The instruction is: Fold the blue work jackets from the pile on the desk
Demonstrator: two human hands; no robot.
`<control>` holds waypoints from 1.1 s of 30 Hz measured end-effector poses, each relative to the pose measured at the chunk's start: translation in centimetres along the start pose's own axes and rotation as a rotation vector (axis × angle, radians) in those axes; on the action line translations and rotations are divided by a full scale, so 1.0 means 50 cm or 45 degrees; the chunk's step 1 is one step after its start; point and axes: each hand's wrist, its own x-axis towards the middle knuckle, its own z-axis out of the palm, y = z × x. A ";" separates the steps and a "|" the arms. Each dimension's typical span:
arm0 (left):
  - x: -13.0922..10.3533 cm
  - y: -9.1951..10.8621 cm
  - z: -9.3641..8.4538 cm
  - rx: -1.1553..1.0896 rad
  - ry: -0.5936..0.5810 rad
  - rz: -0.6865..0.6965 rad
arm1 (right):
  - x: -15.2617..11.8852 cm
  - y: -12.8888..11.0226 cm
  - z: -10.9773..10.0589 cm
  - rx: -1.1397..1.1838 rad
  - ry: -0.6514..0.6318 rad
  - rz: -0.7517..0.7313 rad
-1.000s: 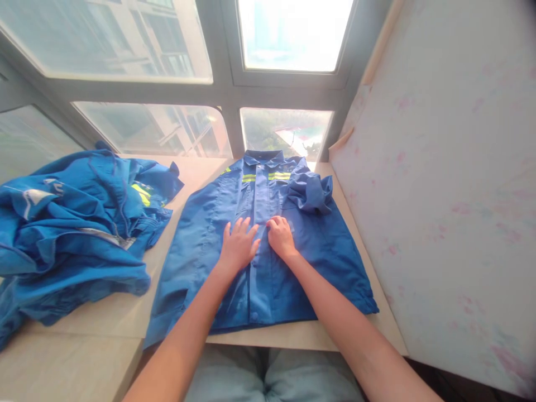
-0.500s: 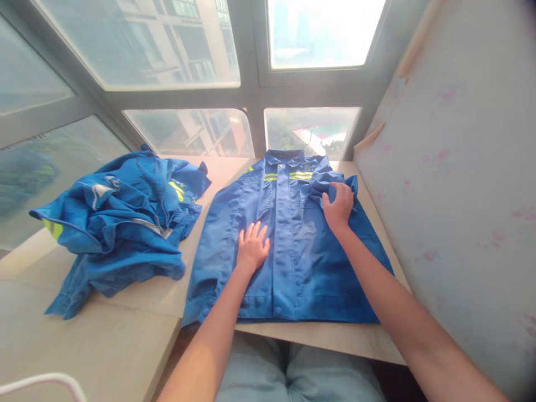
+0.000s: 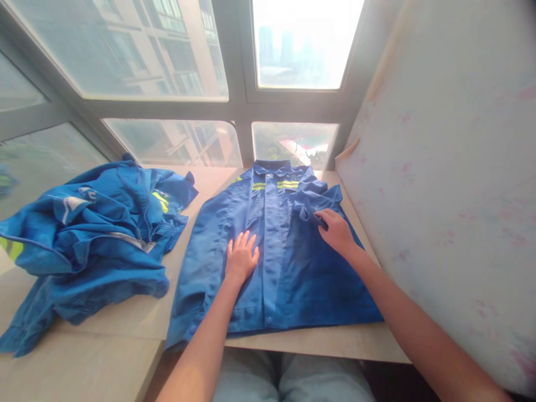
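A blue jacket (image 3: pixel 274 268) with yellow-green stripes lies front up, its collar toward the window. My left hand (image 3: pixel 242 258) rests flat on its left front panel, fingers spread. On the right side, my right hand (image 3: pixel 334 230) pinches a fold of the bunched sleeve (image 3: pixel 312 198), which lies crumpled over the chest. The sleeve on the left side runs down along the jacket's edge.
A second blue jacket (image 3: pixel 104 240) lies crumpled on the pale tabletop (image 3: pixel 96 363) at the left. Window frames (image 3: pixel 167 110) rise behind. A flower-patterned wall (image 3: pixel 439 195) borders the right side.
My right hand has come down and toward me, drawing the bunched sleeve's end with it. My left hand stays flat on the jacket. The view has shifted slightly to the right.
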 end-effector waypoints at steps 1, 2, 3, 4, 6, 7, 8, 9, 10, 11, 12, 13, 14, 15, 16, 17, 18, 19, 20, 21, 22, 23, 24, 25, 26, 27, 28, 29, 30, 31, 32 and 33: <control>0.000 0.000 0.001 -0.001 0.004 -0.003 | -0.033 -0.011 0.007 0.001 -0.088 -0.032; 0.000 -0.001 0.002 -0.005 0.007 -0.006 | -0.065 -0.018 0.015 -0.009 -0.175 -0.044; 0.000 -0.001 0.002 -0.011 0.011 -0.008 | -0.095 -0.022 0.025 -0.023 -0.247 -0.042; 0.001 -0.001 0.003 -0.017 0.013 -0.007 | -0.121 -0.023 0.034 -0.036 -0.297 -0.030; 0.001 -0.002 0.003 -0.021 0.018 -0.003 | -0.158 -0.019 0.047 -0.025 -0.331 0.001; 0.002 -0.002 0.003 -0.019 0.020 -0.001 | -0.169 -0.014 0.050 0.015 -0.326 0.026; 0.002 -0.002 0.002 -0.016 0.021 0.000 | -0.175 -0.009 0.051 0.079 -0.317 0.063; 0.002 -0.002 0.002 -0.013 0.022 0.000 | -0.177 -0.004 0.050 0.158 -0.315 0.112; 0.003 -0.003 0.002 -0.011 0.024 0.000 | -0.177 0.002 0.047 0.233 -0.316 0.165; 0.003 -0.003 0.002 -0.009 0.026 0.002 | -0.174 0.008 0.043 0.279 -0.299 0.216; 0.004 -0.004 0.003 -0.009 0.028 0.004 | -0.170 0.014 0.040 0.283 -0.258 0.252; 0.004 -0.005 0.003 -0.009 0.030 0.007 | -0.166 0.019 0.038 0.246 -0.197 0.267; 0.005 -0.005 0.004 -0.008 0.032 0.009 | -0.160 0.023 0.037 0.182 -0.122 0.266; 0.005 -0.006 0.004 -0.008 0.033 0.012 | -0.155 0.026 0.037 0.108 -0.048 0.261; 0.005 -0.006 0.005 -0.006 0.034 0.013 | -0.148 0.028 0.039 0.043 -0.001 0.265; 0.005 -0.006 0.005 -0.003 0.036 0.014 | -0.141 0.028 0.041 0.000 0.003 0.280; 0.005 -0.006 0.004 0.000 0.038 0.014 | -0.133 0.026 0.044 -0.022 -0.036 0.304; 0.005 -0.006 0.004 0.002 0.041 0.014 | -0.125 0.024 0.046 -0.028 -0.096 0.334; 0.005 -0.006 0.003 0.003 0.044 0.014 | -0.117 0.020 0.046 -0.017 -0.165 0.365; 0.005 -0.005 0.002 0.002 0.047 0.016 | -0.109 0.016 0.043 0.009 -0.235 0.395; 0.005 -0.005 0.001 0.001 0.049 0.017 | -0.103 0.012 0.038 0.045 -0.293 0.428; 0.005 -0.005 0.000 -0.001 0.049 0.019 | -0.098 0.006 0.030 0.092 -0.337 0.461; 0.005 -0.005 0.000 -0.004 0.050 0.020 | -0.096 0.000 0.018 0.146 -0.366 0.488; 0.005 -0.005 -0.001 -0.006 0.050 0.022 | -0.097 -0.007 0.003 0.207 -0.383 0.495; 0.005 -0.005 -0.002 -0.009 0.049 0.021 | -0.102 -0.014 -0.015 0.266 -0.390 0.471; 0.005 -0.005 -0.003 -0.011 0.048 0.019 | -0.111 -0.022 -0.033 0.317 -0.384 0.415; 0.005 -0.005 -0.003 -0.013 0.046 0.017 | -0.126 -0.029 -0.052 0.355 -0.367 0.339; 0.005 -0.004 -0.004 -0.016 0.046 0.016 | -0.144 -0.036 -0.070 0.375 -0.341 0.264; 0.005 -0.004 -0.005 -0.020 0.046 0.016 | -0.168 -0.042 -0.085 0.377 -0.310 0.204; 0.006 -0.003 -0.005 -0.024 0.047 0.017 | -0.195 -0.046 -0.097 0.366 -0.279 0.169; 0.006 -0.003 -0.005 -0.027 0.049 0.019 | -0.224 -0.048 -0.106 0.349 -0.251 0.163; 0.006 -0.003 -0.005 -0.028 0.051 0.020 | -0.256 -0.048 -0.110 0.333 -0.231 0.182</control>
